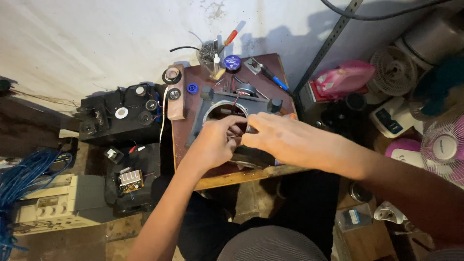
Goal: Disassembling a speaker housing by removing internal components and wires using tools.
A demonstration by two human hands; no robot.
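Head view: dark speaker housing [212, 108] with a round opening lies on the small brown desk [193, 87]. Left hand [215, 142] and right hand [282, 137] meet over the opening, fingers pinched together on a small dark part [249, 129], likely mid-fitting. Next move calls for fine alignment. Screwdriver [270, 76] lies behind; black speaker box [121, 118] stands left.

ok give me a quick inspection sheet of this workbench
surface: small brown wooden table, worn front edge
job's things: grey speaker housing with a round opening, under both hands
clutter: blue-handled screwdriver, round dark blue tin, small blue ring
hands: left hand and right hand meet at the opening; grip hidden
cables: coiled blue cable on the left
surroundings: black speaker boxes, white fans, pink bag
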